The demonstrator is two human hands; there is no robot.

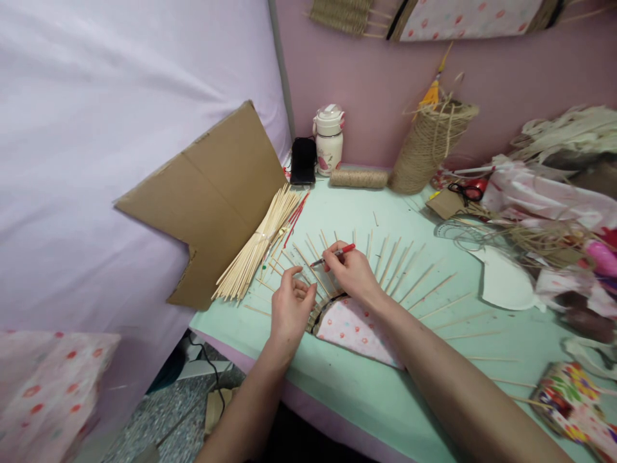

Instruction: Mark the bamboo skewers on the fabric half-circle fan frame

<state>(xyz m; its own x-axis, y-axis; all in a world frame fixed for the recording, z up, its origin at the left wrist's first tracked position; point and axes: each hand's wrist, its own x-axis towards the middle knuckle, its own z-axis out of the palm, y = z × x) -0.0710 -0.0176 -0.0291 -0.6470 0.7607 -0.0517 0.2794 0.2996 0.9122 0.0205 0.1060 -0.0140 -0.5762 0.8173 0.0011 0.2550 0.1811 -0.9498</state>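
Note:
A half-round piece covered in pink flowered fabric [354, 326] lies on the pale green table, with thin wooden sticks [418, 283] fanning out from its curved edge. My right hand [349, 267] is closed around a red-capped pen [343, 250], whose tip points left over the sticks. Beside it on the left, my left hand [292, 301] is held at the left end of the fan, fingers curled and apart, with nothing visible between them. Woven cord along the curved rim shows between my hands.
A bundle of wooden sticks [260, 244] lies beside a folded cardboard sheet [207, 199]. At the back stand a white bottle [329, 145], a black phone-like object [303, 161], a twine roll [358, 179] and a large twine cone [427, 148]. Fabric scraps [549, 193] pile up at right.

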